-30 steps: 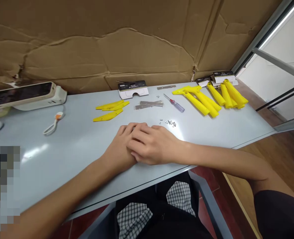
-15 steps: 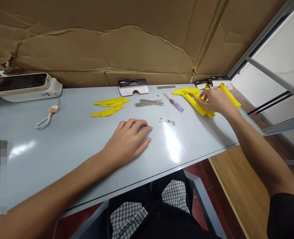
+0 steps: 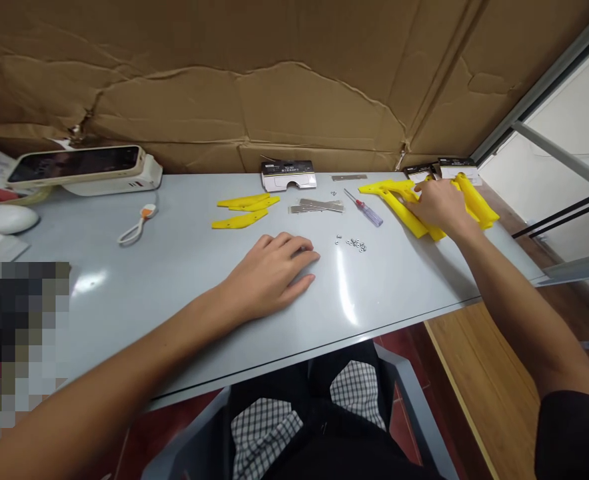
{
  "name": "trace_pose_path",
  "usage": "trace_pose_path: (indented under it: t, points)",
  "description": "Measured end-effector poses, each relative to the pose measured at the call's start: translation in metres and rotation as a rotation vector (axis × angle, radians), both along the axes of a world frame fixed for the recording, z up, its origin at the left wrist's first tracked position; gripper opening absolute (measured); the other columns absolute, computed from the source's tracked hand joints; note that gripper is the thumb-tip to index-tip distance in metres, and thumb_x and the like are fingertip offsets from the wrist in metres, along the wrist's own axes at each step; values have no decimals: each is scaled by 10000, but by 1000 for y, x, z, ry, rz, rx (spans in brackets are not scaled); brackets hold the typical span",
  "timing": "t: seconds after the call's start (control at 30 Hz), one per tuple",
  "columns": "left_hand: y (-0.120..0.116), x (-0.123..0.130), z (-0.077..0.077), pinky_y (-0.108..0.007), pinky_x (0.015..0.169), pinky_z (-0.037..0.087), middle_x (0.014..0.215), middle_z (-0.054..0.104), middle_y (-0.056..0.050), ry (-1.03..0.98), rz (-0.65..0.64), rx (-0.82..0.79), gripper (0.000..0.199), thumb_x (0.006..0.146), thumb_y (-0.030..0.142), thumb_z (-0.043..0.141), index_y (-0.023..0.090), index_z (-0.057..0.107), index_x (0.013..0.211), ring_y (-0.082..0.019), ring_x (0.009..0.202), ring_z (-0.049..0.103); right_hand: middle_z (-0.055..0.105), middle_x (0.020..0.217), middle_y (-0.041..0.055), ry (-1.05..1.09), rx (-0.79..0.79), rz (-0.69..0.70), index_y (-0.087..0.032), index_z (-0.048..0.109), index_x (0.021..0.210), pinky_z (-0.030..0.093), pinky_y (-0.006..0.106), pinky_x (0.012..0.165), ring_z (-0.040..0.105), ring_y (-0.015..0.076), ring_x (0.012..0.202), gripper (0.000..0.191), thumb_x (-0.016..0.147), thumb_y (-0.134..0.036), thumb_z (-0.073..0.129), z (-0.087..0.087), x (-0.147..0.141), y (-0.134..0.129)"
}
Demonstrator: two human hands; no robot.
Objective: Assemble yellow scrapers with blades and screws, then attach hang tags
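My left hand (image 3: 274, 273) rests palm down on the tabletop, fingers spread and holding nothing. Several small screws and nuts (image 3: 357, 245) lie just beyond its fingertips. At the right, my right hand (image 3: 442, 203) reaches over a group of curved yellow plastic handles (image 3: 405, 212), its fingers bent down and closed around one of them. The hand hides part of that handle. Another yellow handle (image 3: 478, 200) lies to the right of this hand. Left of the group is a screwdriver (image 3: 369, 213) with a clear purple grip and red collar.
Flat yellow pieces (image 3: 239, 219) and thin metal strips (image 3: 317, 207) lie mid-table, with another strip (image 3: 349, 178) behind. A black-and-white package card (image 3: 288, 177) stands against the cardboard (image 3: 314, 107). Leftward are a phone (image 3: 79, 163) on a white device, a looped strap (image 3: 133, 230) and a white mouse (image 3: 5, 219).
The view has swung left, so more of the left table end shows. My right hand stays at the yellow handles, its fingers slightly shifted. My left hand still rests on the table.
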State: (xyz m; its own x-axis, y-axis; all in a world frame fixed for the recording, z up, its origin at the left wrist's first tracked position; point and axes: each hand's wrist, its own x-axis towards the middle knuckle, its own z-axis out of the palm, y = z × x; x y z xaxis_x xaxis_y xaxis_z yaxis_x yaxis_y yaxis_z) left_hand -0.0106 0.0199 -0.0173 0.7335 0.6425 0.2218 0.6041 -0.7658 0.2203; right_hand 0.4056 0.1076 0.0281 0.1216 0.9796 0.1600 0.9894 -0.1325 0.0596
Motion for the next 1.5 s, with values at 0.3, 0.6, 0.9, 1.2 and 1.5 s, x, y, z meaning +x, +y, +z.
trace_pose_path:
  t: [0.3,0.6,0.9,1.2,1.5]
  points:
    - [14,-11,27,-468,992,664,1170,853,-108,-433,226,-192,333,1055,422,642,205,812,1242,-272,1018,804,802,1004,163,187,141,196,-224,801,1041,565,541,910,752,399,981,201,910,-371,760,54,-75,-40]
    - [32,-22,35,-482,901,743,1143,862,-138,-959,360,-771,670,853,654,946,165,807,1289,-262,872,850,685,743,37,522,-107,663,-263,502,781,364,374,658,572,215,684,302,871,-380,765,16,-209,-67]
    - [38,-25,21,-376,751,643,848,845,-79,-642,410,-645,387,949,459,840,186,889,1218,-239,766,786,647,720,2,877,-408,598,-246,606,773,358,364,643,550,178,679,405,981,-560,754,-16,-200,-76]
    - [34,-16,-6,-458,1023,605,1213,856,-108,-430,310,-112,202,1026,357,750,223,899,1051,-285,1079,778,651,719,47,457,-360,632,-244,555,743,335,384,680,501,193,662,439,1045,-535,687,-14,-207,-82]
    - [60,-33,11,-455,1048,605,1147,883,-111,-801,451,-139,554,1134,659,523,224,833,984,-300,1136,791,674,702,48,811,116,696,-222,665,755,469,379,740,614,197,690,503,1142,-524,551,5,-143,-10]
